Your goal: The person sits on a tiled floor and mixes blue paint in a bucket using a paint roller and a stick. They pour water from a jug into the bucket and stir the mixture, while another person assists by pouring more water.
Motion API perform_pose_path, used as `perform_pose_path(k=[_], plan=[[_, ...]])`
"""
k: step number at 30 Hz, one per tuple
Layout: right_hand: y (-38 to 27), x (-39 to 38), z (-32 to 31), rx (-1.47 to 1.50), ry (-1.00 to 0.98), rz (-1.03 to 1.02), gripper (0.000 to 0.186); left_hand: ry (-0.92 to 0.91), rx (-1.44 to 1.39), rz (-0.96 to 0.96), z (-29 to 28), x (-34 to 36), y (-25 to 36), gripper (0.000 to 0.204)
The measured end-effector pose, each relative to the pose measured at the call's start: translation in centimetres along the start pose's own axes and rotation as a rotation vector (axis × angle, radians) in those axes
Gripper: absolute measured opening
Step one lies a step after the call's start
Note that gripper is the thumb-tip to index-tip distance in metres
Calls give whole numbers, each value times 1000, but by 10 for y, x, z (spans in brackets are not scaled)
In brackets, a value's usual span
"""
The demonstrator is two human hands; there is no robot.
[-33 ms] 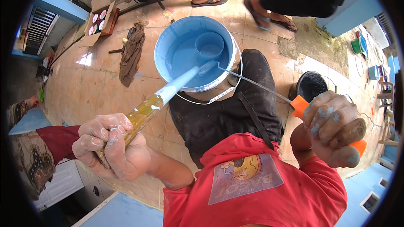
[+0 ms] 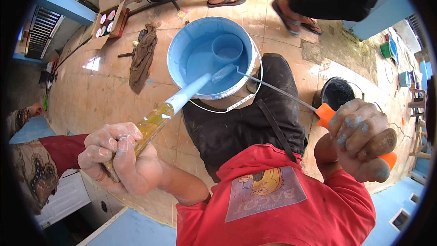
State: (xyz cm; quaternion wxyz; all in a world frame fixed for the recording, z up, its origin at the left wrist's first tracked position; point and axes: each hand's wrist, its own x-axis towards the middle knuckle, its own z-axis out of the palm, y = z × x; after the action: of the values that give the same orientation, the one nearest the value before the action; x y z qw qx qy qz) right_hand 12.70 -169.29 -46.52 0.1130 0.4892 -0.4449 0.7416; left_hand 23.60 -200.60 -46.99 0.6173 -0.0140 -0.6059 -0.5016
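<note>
Left hand [image 2: 123,159], lower left, had fingers [image 2: 98,155] curled round a painty stick [image 2: 157,120]; right hand [image 2: 362,141], mid-right, clenched an orange-handled roller [image 2: 324,115].

Right hand [image 2: 364,141] hides the orange handle's [image 2: 325,115] middle, top edge crops black-trousered legs [image 2: 337,0], black bucket's [image 2: 328,91] contents unclear.

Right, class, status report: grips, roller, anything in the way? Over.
Left grip closed on stick; right grip closed on orange handle. Roller head over bucket, at stick's painted end, contact unclear. Blue container inside, nearby.
</note>
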Motion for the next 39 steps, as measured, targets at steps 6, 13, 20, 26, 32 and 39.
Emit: perform_pose_path(k=[6, 13, 20, 26, 32, 39], plan=[[-7, 1, 0, -14, 46, -6, 36, 16, 38, 8, -6, 1, -4, 23], [3, 1, 5, -36, 13, -7, 42, 11, -47, 45, 4, 4, -1, 26], [18, -4, 16, -11, -19, -92, 59, 5, -175, -62, 52, -11, 6, 25], [17, -4, 14, -27, -45, -94, 60, -98, -254, -84, 47, -15, -6, 27], [19, -5, 12, -19, -31, -97, 58, -48, -196, -121, 43, -20, -13, 28], [14, -3, 10, -40, 20, -59, 59, 0, -160, -93, 21, -11, -15, 27]])
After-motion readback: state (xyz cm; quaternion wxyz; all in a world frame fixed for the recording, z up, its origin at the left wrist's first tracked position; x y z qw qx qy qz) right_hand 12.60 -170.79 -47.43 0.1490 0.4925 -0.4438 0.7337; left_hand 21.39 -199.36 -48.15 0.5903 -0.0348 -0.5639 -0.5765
